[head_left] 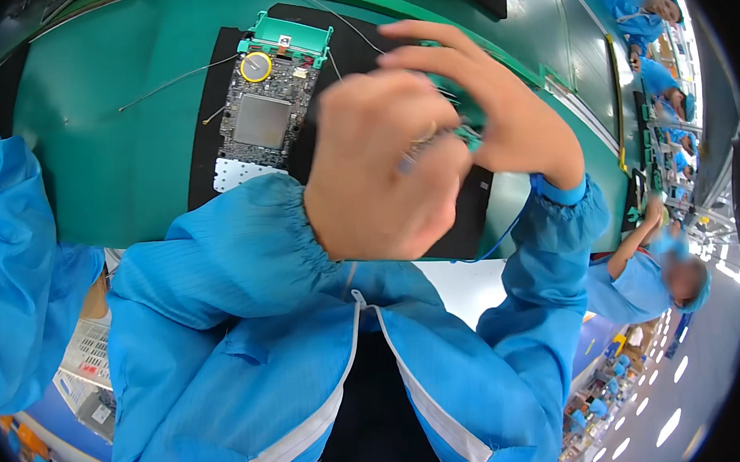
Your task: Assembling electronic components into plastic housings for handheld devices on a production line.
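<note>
My left hand [387,165] is blurred and curled like a fist over a black mat [322,161]. Anything inside its fingers is hidden. My right hand [512,114] reaches in beside it, two fingers stretched out and apart, its thumb side behind the left hand. A blue wrist strap [560,190] circles the right wrist. Between and behind the hands, green parts [470,136] show, mostly covered. Left of my hands lies a circuit board [263,110] with a yellow-rimmed coin cell [255,66], a square metal shield [261,120] and a green plastic frame [292,39] at its far end.
Thin cables [179,79] extend from the board over the green work surface [112,103]. A green-edged rail [354,0] runs along the far side. At the left edge is a co-worker's sleeve [7,188]; another person [639,281] works at the right.
</note>
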